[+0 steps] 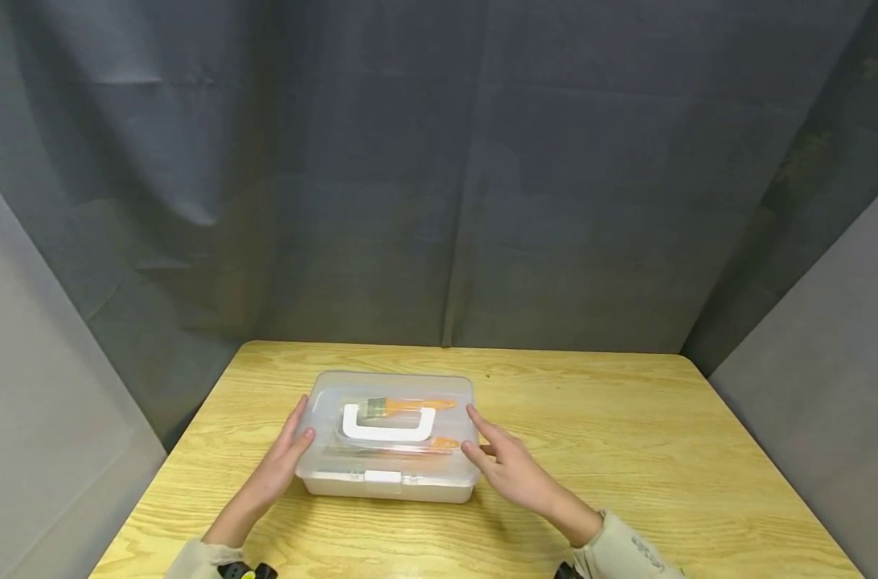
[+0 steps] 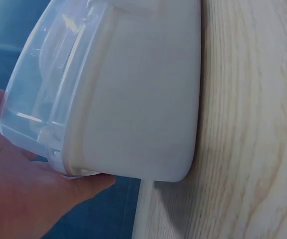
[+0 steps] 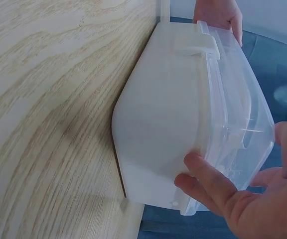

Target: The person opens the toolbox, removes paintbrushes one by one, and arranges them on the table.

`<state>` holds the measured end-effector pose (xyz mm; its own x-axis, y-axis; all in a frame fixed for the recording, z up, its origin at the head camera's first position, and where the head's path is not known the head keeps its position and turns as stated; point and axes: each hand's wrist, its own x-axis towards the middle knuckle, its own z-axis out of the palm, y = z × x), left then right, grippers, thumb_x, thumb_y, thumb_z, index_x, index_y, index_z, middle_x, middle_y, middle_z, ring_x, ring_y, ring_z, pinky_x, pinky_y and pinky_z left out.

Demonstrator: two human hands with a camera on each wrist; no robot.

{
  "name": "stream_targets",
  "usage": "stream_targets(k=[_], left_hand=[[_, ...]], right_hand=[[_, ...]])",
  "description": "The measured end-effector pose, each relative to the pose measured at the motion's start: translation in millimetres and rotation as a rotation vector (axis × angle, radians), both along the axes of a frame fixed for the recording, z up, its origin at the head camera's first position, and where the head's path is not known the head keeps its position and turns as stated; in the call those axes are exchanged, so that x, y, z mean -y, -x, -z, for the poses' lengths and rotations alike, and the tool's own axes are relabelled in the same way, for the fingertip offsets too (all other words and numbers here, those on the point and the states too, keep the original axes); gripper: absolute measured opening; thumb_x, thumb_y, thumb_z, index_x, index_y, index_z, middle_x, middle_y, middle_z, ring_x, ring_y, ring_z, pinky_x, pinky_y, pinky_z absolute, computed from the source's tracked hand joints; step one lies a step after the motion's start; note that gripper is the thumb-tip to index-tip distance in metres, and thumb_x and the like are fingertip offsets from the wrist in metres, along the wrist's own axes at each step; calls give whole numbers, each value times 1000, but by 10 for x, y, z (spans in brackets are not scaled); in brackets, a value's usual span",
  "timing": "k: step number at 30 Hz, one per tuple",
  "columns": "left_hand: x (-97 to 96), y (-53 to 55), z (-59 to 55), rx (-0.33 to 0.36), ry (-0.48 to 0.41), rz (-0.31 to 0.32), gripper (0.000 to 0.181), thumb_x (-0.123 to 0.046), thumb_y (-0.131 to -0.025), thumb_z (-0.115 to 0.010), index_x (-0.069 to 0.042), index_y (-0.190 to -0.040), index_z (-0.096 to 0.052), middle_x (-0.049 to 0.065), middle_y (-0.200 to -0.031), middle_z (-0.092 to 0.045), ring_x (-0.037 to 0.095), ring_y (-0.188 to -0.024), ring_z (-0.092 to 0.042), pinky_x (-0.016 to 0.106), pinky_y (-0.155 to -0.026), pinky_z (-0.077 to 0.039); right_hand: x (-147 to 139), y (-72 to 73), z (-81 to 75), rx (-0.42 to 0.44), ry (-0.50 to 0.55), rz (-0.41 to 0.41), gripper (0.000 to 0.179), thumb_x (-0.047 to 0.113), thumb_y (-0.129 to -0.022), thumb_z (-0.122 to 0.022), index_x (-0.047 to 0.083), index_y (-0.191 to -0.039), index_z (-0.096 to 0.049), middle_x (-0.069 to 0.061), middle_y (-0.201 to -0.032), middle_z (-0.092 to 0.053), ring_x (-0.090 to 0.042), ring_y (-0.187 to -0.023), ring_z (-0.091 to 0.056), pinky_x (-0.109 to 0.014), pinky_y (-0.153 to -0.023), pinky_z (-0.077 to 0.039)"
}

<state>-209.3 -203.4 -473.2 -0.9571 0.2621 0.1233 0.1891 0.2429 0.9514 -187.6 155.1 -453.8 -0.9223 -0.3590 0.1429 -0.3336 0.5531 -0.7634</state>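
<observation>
A translucent plastic storage box (image 1: pixel 388 486) with a white carry handle (image 1: pixel 388 433) and a white front latch (image 1: pixel 383 478) rests on the wooden table, lid closed. Through the lid show a paintbrush with an orange handle (image 1: pixel 410 406) and other orange-handled items, partly blurred. My left hand (image 1: pixel 280 462) holds the box's left end, thumb on the lid's edge and fingers along the side. At the opposite end my right hand (image 1: pixel 507 466) holds the lid's corner. In the right wrist view, two of its fingertips (image 3: pixel 193 162) touch the side wall below the rim.
The light wooden table (image 1: pixel 627 450) extends to the right of the box and behind it. A dark grey curtain (image 1: pixel 439 177) hangs beyond the table's far edge. Pale grey panels (image 1: pixel 41 362) stand at both sides.
</observation>
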Motion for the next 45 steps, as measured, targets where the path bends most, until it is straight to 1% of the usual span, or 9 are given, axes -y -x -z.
stream_targets(k=[10,14,19,23,27,30,33,38,45], left_hand=[[29,4,-12,11,23,3,59,-23,-105,-30,-7,-152,1,22,-156,6,43,-140,8,63,-107,2],[42,4,-3,12,20,10,60,-21,-105,-31,-8,-152,2,22,-155,7,42,-140,9,64,-107,3],[51,-6,-1,9,21,11,60,-21,-104,-31,-8,-152,2,22,-156,7,42,-140,9,64,-107,4],[47,-11,-12,13,20,8,59,-22,-104,-31,-8,-152,1,21,-156,6,41,-140,9,63,-107,4],[48,-13,-16,12,22,4,59,-23,-105,-31,-8,-152,0,20,-156,6,41,-140,8,62,-108,3],[51,-12,-14,13,26,1,59,-24,-105,-31,-8,-152,0,21,-156,6,41,-140,8,62,-108,3],[49,-8,-15,12,29,1,59,-25,-105,-30,-8,-152,0,20,-156,6,41,-140,8,62,-108,3],[40,-5,-20,16,31,4,60,-26,-105,-31,-7,-152,1,20,-156,6,40,-140,9,61,-109,3],[20,-4,-24,5,21,12,61,-25,-104,-32,-6,-152,1,20,-156,7,39,-141,9,60,-109,3]], right_hand=[[-46,-26,-12,1,-16,-4,65,41,-98,-48,9,-150,-25,-23,-146,-33,-38,-110,-58,-42,-83,-53],[-99,-99,-26,-45,-57,26,61,40,-96,-53,8,-146,-36,-18,-139,-45,-34,-108,-59,-35,-77,-56],[-165,-185,-20,-120,-93,45,34,31,-93,-61,6,-116,-59,-6,-107,-59,-21,-92,-62,-23,-67,-54],[-203,-234,53,-101,-108,-7,16,25,-93,-61,9,-94,-66,4,-87,-62,-10,-79,-60,-19,-61,-51],[-166,-272,150,42,-59,-99,25,27,-96,-56,8,-96,-71,1,-85,-68,-9,-69,-60,-22,-58,-51],[-76,-299,230,221,69,-177,33,28,-98,-52,1,-107,-69,-6,-87,-69,-17,-70,-64,-28,-58,-54],[50,-332,304,410,222,-220,38,27,-99,-51,-5,-114,-64,-12,-94,-67,-26,-80,-66,-35,-67,-57],[265,-382,405,627,406,-193,45,25,-99,-51,-15,-121,-54,-16,-110,-62,-30,-97,-62,-40,-79,-55],[500,-388,484,750,566,-136,52,33,-99,-49,-15,-120,-53,-16,-111,-62,-28,-98,-63,-39,-82,-54]])
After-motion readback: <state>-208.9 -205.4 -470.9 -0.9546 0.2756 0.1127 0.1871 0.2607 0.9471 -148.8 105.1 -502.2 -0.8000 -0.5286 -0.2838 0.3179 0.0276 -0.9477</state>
